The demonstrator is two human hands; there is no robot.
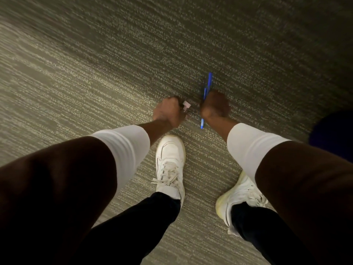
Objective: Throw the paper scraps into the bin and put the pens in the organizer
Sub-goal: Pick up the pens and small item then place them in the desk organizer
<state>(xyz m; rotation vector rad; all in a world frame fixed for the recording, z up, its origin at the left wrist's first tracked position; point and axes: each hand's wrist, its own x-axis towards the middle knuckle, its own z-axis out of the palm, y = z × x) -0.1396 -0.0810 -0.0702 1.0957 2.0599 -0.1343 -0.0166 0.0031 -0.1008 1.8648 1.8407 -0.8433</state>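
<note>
Person is standing in white sneakers on striped grey-beige carpet. Left hand is closing its fingers on a small pale paper scrap. Right hand is fisting around blue pens, held above carpet. Dim room; dark blue object at right edge.

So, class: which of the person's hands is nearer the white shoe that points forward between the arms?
Left. The left hand hangs just above the white shoe's toe; the right hand, gripping blue pens, is farther off to its right.
</note>
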